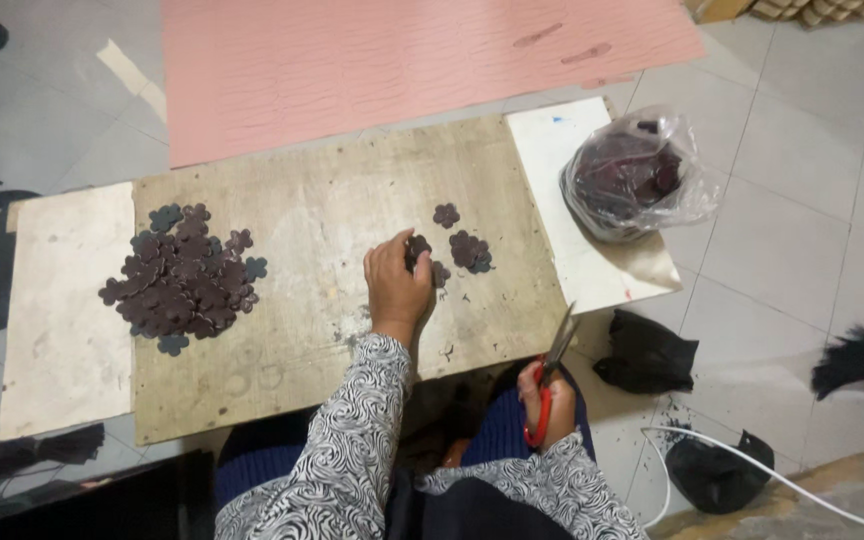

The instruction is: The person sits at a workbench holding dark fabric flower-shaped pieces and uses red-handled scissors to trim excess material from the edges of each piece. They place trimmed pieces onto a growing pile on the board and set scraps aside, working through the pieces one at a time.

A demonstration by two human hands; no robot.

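Left hand fingers pinch, seemingly, a dark flower-shaped piece; right hand grips red-handled scissors.

A pink sheet lies on the tiled floor beyond the wooden board. A clear plastic bag of dark scraps sits on a white panel. A white cable crosses the floor near 2 black bags.
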